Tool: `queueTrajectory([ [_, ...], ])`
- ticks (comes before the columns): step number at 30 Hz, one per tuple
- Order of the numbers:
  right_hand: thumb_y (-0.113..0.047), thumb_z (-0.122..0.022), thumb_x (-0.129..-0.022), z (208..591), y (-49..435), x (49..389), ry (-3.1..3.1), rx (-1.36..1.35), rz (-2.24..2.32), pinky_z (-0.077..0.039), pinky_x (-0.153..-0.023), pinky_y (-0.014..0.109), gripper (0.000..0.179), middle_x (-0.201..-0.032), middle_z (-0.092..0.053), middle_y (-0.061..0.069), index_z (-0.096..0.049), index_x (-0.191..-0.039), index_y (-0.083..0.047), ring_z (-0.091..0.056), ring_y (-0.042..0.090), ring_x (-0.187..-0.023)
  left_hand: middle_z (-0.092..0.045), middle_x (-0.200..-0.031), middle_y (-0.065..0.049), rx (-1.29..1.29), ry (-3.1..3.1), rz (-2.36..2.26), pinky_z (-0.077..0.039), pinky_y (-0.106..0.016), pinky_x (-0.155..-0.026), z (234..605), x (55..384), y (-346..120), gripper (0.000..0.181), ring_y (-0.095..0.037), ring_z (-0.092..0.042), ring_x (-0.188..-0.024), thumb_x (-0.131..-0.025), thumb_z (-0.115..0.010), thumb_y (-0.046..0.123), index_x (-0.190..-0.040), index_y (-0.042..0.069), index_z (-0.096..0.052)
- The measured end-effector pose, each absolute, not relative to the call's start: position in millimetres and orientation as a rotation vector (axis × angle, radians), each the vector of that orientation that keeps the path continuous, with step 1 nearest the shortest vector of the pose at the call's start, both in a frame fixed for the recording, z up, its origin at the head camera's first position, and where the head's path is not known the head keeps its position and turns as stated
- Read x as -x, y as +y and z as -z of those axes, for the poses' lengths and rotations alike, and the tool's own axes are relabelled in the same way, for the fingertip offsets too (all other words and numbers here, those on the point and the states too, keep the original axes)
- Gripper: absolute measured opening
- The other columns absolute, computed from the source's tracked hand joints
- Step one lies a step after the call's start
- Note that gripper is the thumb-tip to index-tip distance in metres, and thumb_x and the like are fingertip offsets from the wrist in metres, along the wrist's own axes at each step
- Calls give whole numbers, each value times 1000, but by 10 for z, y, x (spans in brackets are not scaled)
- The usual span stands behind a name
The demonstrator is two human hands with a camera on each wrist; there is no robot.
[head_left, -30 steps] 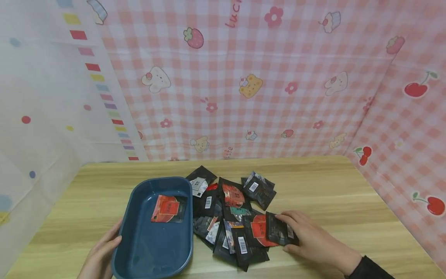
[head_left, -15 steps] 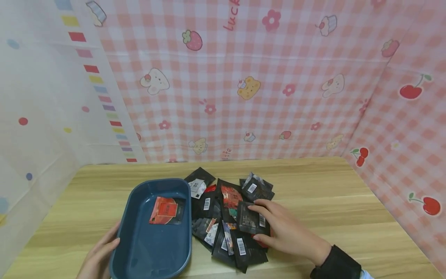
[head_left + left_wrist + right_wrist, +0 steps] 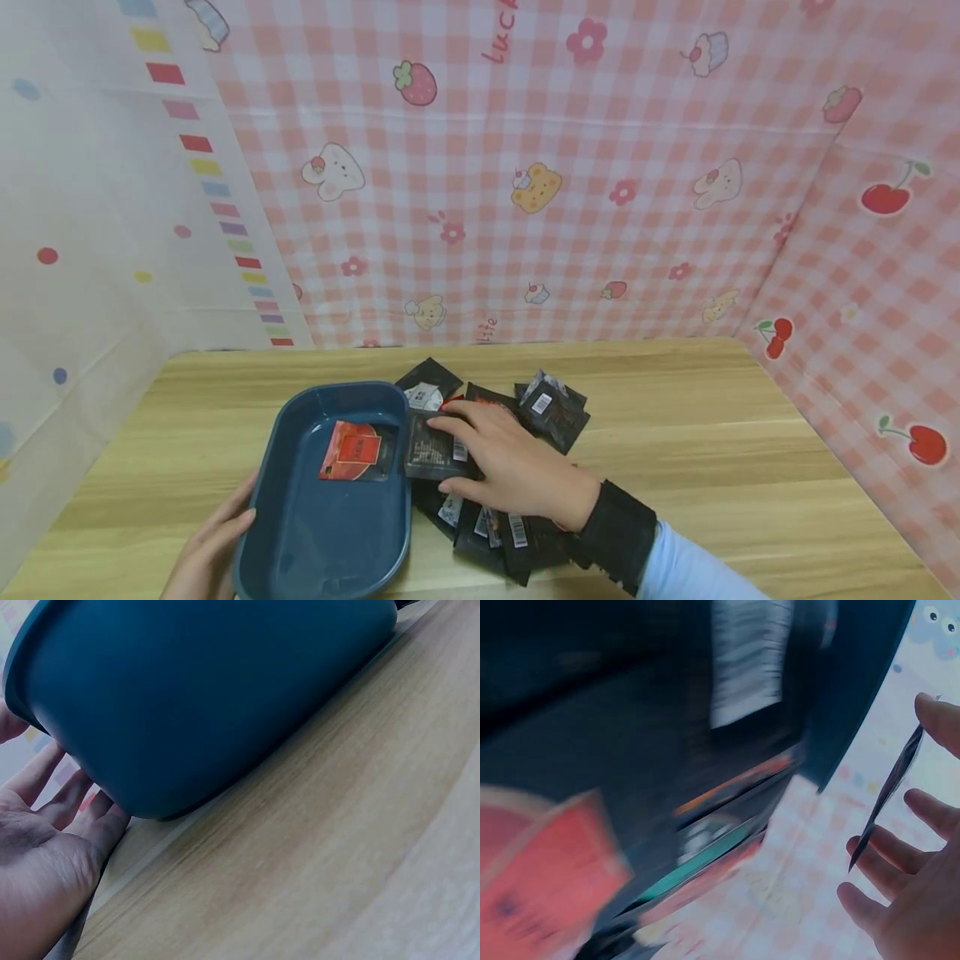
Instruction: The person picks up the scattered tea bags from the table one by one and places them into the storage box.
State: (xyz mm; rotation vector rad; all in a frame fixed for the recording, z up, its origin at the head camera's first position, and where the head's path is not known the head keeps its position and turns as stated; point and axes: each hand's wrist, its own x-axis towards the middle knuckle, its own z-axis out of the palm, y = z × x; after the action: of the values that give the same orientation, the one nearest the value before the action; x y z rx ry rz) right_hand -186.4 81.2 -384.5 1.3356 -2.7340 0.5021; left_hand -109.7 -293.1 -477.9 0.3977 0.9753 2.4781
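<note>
My right hand pinches a flat black sachet with a barcode label, thumb on the near edge and fingers at the far one. It overlaps the right rim of a blue oval basin in the head view. In the right wrist view the held sachet shows edge-on between thumb and fingers. My left hand lies against the basin's left side; the left wrist view shows its extended fingers touching the outer wall. One red-and-black sachet lies inside the basin. The right hand partly hides the pile below.
Right of the basin, several dark sachets lie overlapping on the wooden table. A smaller stack of sachets sits behind them to the right. A pink checked cloth hangs along the back.
My right hand has carried the black sachet leftward from the right edge of the pile to the basin's right rim. The left hand and the basin stay about where they were.
</note>
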Motion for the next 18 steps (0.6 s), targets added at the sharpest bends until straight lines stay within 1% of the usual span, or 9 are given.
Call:
queueTrajectory([
  [5, -57, -49, -87, 3791, 546, 1938, -2726, -1406, -426, -34, -113, 45, 70, -147, -39, 8, -30, -146, -23, -35, 21, -134, -58, -135, 13, -436, 951, -2505, -51, -27, -97, 4770, 1091, -2898, 56, -8, -51, -122, -103, -11, 5, -136, 26, -50],
  [12, -56, -52, -87, 3730, 231, 1971, -2733, -1475, -214, -32, -115, 43, 70, -143, -42, 7, -33, -145, -21, -36, 20, -133, -57, -137, 10, -495, 949, -2547, -50, -26, -97, 4785, 1097, -2851, 57, -9, -51, -123, -102, -10, 1, -138, 22, -49],
  [18, -55, -54, -86, 3718, 4, 1989, -2750, -1485, -4, -31, -116, 42, 72, -144, -43, 6, -32, -146, -20, -36, 21, -134, -58, -136, 12, -470, 961, -2534, -51, -26, -97, 4778, 1094, -2884, 57, -8, -51, -122, -102, -10, 3, -137, 24, -50],
])
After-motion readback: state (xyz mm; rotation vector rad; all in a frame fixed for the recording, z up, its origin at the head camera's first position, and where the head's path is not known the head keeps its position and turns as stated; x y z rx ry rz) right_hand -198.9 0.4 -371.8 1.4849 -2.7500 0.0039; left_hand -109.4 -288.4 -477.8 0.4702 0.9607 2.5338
